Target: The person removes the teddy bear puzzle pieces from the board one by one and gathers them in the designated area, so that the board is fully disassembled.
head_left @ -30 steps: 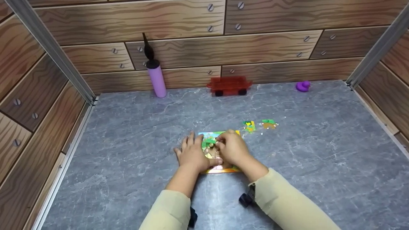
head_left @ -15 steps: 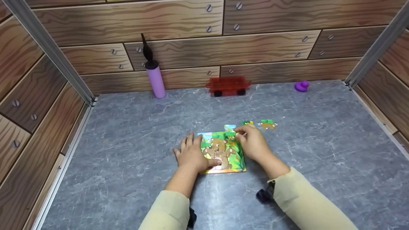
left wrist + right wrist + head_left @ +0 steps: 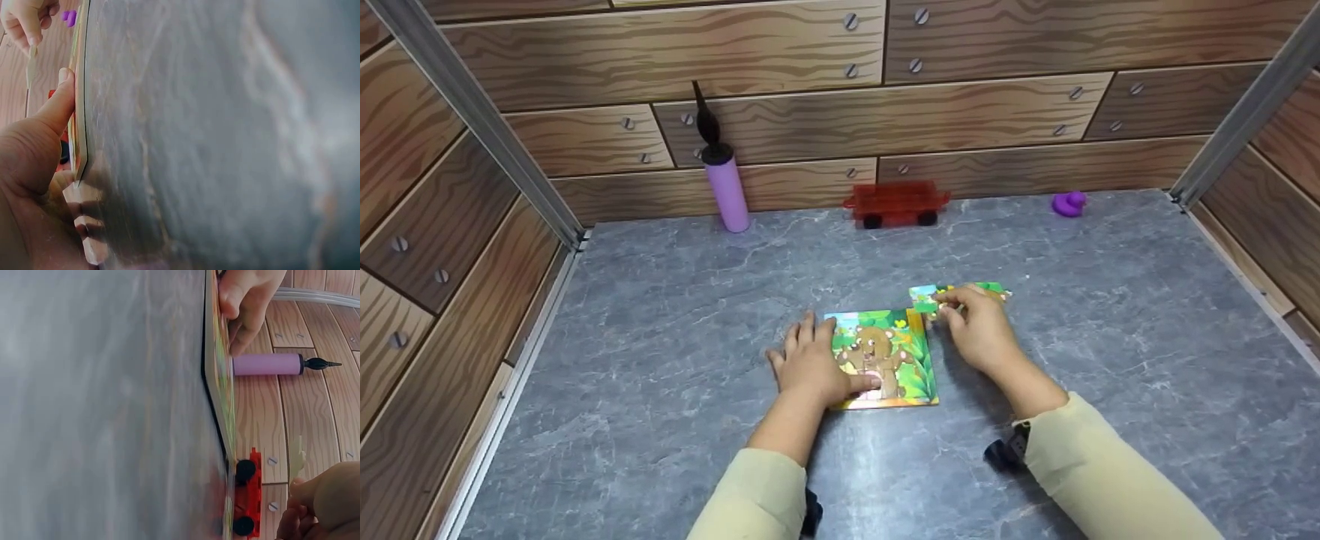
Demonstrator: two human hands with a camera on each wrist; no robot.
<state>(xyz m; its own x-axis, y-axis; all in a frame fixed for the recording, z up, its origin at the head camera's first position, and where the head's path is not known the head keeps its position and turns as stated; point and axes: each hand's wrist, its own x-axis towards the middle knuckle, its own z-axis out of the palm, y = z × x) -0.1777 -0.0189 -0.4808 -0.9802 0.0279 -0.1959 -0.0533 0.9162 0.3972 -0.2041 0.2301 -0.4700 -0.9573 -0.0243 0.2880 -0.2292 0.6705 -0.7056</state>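
Observation:
A square jigsaw puzzle with a brown bear picture [image 3: 896,364] lies on the table in the head view. My left hand [image 3: 814,371] rests at its left side, fingers spread, thumb laid across the puzzle's face. Just off the puzzle's upper right corner, my right hand [image 3: 984,330] pinches a blue and green puzzle piece [image 3: 922,297] between thumb and fingertips. The right wrist view shows this piece [image 3: 296,457] edge-on, raised off the table. Behind the right hand lies a green and brown piece [image 3: 997,288], partly covered. A yellow-green piece beside it is mostly hidden.
Along the back wall stand a purple hand pump [image 3: 727,191] with a black nozzle, a red toy wagon [image 3: 896,202] and a purple rubber duck [image 3: 1069,203]. Wood-patterned panels enclose the grey marbled table [image 3: 660,337] at the back and sides.
My right hand has drawn the blue and green piece from over the puzzle toward the upper right, uncovering the bear picture. The left hand has stayed in place.

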